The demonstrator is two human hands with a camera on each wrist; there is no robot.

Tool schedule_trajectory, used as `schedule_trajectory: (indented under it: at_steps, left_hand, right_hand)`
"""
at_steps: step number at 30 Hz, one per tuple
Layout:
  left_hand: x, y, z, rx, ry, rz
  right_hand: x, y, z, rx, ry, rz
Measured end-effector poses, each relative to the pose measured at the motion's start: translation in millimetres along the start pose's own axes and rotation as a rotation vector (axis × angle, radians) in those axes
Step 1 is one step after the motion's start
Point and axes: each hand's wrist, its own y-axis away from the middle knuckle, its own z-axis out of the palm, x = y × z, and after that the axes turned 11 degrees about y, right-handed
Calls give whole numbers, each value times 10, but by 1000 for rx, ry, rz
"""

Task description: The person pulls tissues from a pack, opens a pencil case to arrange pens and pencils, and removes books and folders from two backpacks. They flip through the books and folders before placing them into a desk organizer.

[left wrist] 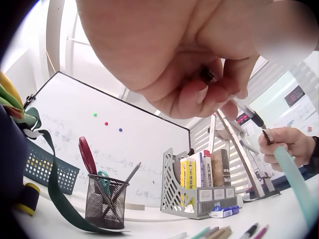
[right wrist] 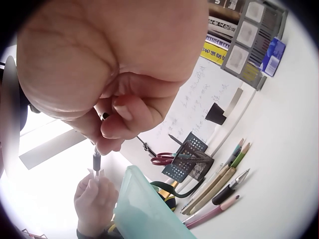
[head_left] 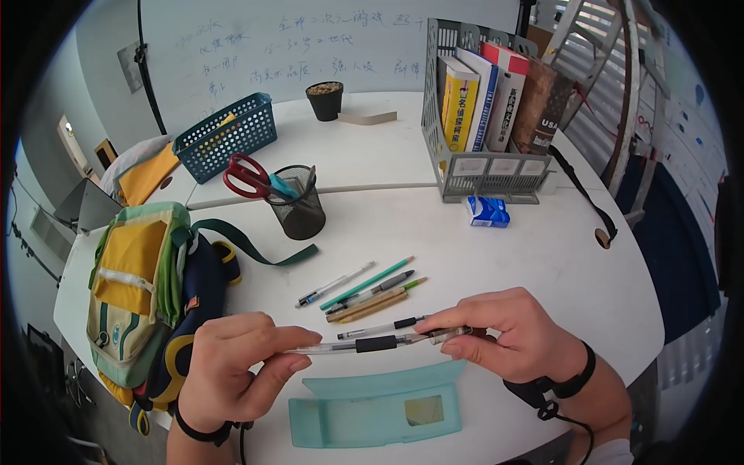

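In the head view my left hand [head_left: 236, 368] pinches the rear end of a clear pen with a black grip [head_left: 376, 343], held level. At its tip end, my right hand [head_left: 518, 335] pinches a small dark translucent cap [head_left: 449, 334] between thumb and fingers. The left wrist view shows the cap [left wrist: 268, 136] close to the tip; whether they touch I cannot tell. Below the hands lies an open teal pencil case [head_left: 356, 422], its lid raised. Just behind the held pen is another black-gripped pen [head_left: 404, 322], with several pens and pencils [head_left: 368, 294] beyond.
A backpack [head_left: 128, 287] stands at the left, its strap reaching the table [head_left: 573, 271]. Farther back are a mesh cup [head_left: 301, 213] with scissors, a teal basket [head_left: 232, 143] and a small pot [head_left: 325, 105]. A book rack [head_left: 496, 174] and blue packet [head_left: 488, 212] are back right.
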Motion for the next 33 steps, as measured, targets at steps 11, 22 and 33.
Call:
schedule_trajectory:
  at_steps: [11, 22, 33]
  left_hand:
    - [20, -18, 74, -74, -101, 158]
    - [127, 26, 114, -27, -183, 163]
    - [379, 16, 290, -266, -173, 31]
  right_hand:
    - [-34, 37, 65, 18, 116, -55]
    - [-51, 58, 123, -7, 166, -176]
    - [57, 64, -237, -92, -74, -96]
